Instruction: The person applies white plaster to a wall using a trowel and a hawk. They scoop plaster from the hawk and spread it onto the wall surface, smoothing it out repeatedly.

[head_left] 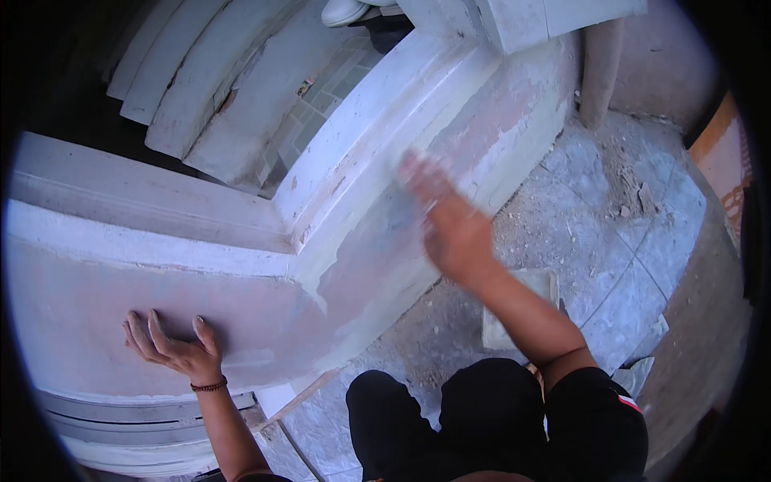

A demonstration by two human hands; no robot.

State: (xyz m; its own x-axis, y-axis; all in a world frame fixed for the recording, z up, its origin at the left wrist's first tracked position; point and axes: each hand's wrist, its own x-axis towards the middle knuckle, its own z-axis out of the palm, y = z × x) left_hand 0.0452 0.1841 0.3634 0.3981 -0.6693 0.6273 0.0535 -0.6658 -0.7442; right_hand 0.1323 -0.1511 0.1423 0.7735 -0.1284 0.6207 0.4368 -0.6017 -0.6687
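Observation:
My left hand [173,347], with a beaded bracelet at the wrist, lies with fingers spread on the pinkish, patchily coated face of a low wall [265,321]. Further right, my right hand [450,221] is at the wall's angled stretch, over a pale, smoothed patch just below the white ledge [361,177]. Motion smears its fingers, so whether they hold anything cannot be made out. White dust shows on the fingertips of both hands. Partly behind my right forearm, a pale square, tray-like thing [498,331] rests on the floor.
Dusty, marbled floor tiles [610,281] with crumbs and debris [634,197] run along the wall's foot. Beyond the ledge are curved steps [233,104] and a strip of small tiles [317,112]. A round post [601,72] stands at the far right. My knees [490,402] are close below.

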